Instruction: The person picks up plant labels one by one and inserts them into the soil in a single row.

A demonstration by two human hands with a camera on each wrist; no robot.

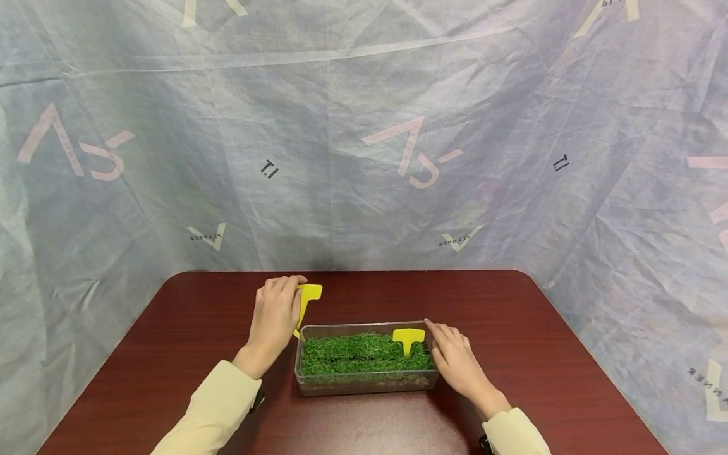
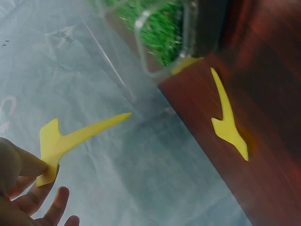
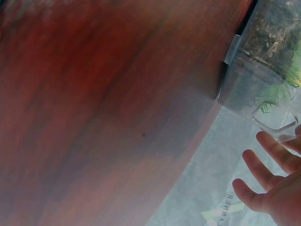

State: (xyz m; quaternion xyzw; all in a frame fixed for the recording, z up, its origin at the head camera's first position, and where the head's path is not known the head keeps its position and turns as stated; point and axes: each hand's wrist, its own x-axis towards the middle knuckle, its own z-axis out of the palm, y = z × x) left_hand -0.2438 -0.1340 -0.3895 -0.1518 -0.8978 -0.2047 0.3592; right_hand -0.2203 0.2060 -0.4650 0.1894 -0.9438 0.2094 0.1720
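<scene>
My left hand [image 1: 275, 316] pinches a yellow T-shaped plant label [image 1: 310, 293] by its head, above the left end of a clear plastic box. In the left wrist view, the held label [image 2: 54, 146] has its pointed stem free. A second yellow label [image 2: 228, 123] lies on the table beside the box. Artificial green grass [image 1: 355, 354] fills the clear box [image 1: 370, 382]. Another yellow label [image 1: 407, 337] stands upright in the grass near the right end. There my right hand [image 1: 455, 357] touches the box, its fingers extended in the right wrist view.
A dark red-brown table [image 1: 540, 366] carries the box. Grey printed fabric [image 1: 330, 158] hangs behind it and on both sides. In the left wrist view, a yellow piece [image 2: 186, 65] shows partly beside the box's corner.
</scene>
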